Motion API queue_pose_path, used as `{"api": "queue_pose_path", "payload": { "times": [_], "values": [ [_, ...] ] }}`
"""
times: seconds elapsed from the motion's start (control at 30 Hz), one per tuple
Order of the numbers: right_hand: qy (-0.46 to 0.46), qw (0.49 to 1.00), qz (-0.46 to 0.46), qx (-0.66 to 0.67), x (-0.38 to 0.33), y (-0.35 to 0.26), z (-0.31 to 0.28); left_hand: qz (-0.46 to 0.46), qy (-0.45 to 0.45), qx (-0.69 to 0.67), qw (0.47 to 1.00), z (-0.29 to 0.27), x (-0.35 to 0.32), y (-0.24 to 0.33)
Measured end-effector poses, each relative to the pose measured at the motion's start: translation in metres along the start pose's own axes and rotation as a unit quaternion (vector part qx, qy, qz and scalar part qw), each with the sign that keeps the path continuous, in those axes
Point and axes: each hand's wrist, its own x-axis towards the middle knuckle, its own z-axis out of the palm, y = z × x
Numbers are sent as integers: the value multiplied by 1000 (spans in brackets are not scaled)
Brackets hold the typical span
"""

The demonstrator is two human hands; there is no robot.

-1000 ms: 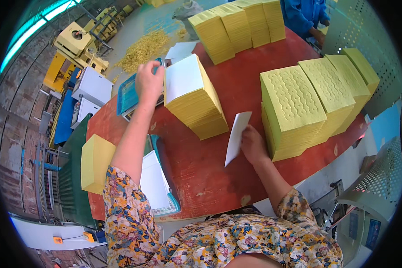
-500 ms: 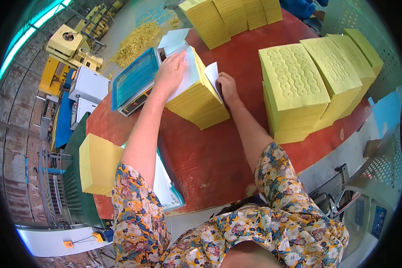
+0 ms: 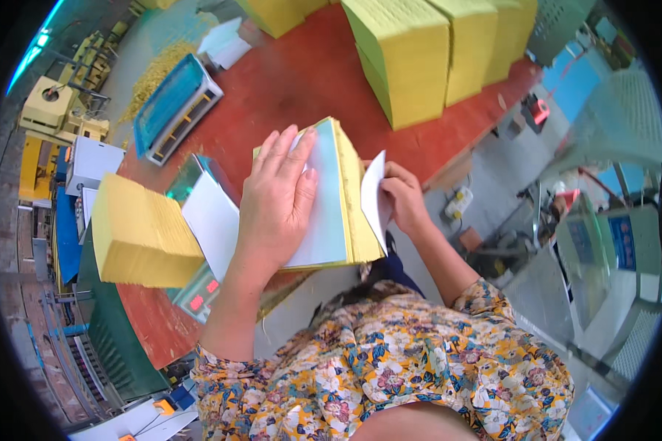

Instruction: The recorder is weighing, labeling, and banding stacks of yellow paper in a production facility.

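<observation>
My left hand (image 3: pixel 278 195) lies flat, fingers stretched, on the pale white-blue sheet (image 3: pixel 324 209) covering a thick stack of yellow paper (image 3: pixel 354 213). At the stack's right side, my right hand (image 3: pixel 406 197) pinches a curved white paper sheet (image 3: pixel 373 195). That sheet stands upright along the stack's edge. The stack is at the near edge of the red table, close to my body. Its underside is hidden.
A blue-topped scale (image 3: pixel 171 103) stands at the far left of the red table (image 3: pixel 287 88). Nearer left are a block of yellow paper (image 3: pixel 143 235) and a scale with a red display (image 3: pixel 198 298). Tall yellow stacks (image 3: pixel 419 73) stand far right; a power strip (image 3: pixel 460 204) lies below.
The yellow stack has come from the middle of the table toward my body, both hands moving with it. The view has turned, showing more floor at the right.
</observation>
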Motion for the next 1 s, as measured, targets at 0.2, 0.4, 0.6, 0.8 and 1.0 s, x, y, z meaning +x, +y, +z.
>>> {"api": "queue_pose_path", "payload": {
  "times": [0.2, 0.4, 0.6, 0.8, 1.0],
  "values": [
    [175, 955, 125, 203, -101, 69, -45, 93, 0, -3, 996, -8, -35, 14],
    [47, 977, 159, 135, -126, 66, -36, 47, -52, -129, 989, -6, -23, -2],
    [57, 982, 102, 146, -184, 2, -40, 68, -145, -323, 933, 52, -22, 2],
    [209, 976, 42, 42, -332, -95, -150, 122, -177, -442, 871, 184, -107, 62],
    [373, 927, 12, 27, -504, -124, -291, 128, -153, -498, 844, 340, -158, 259]
  ]
}}
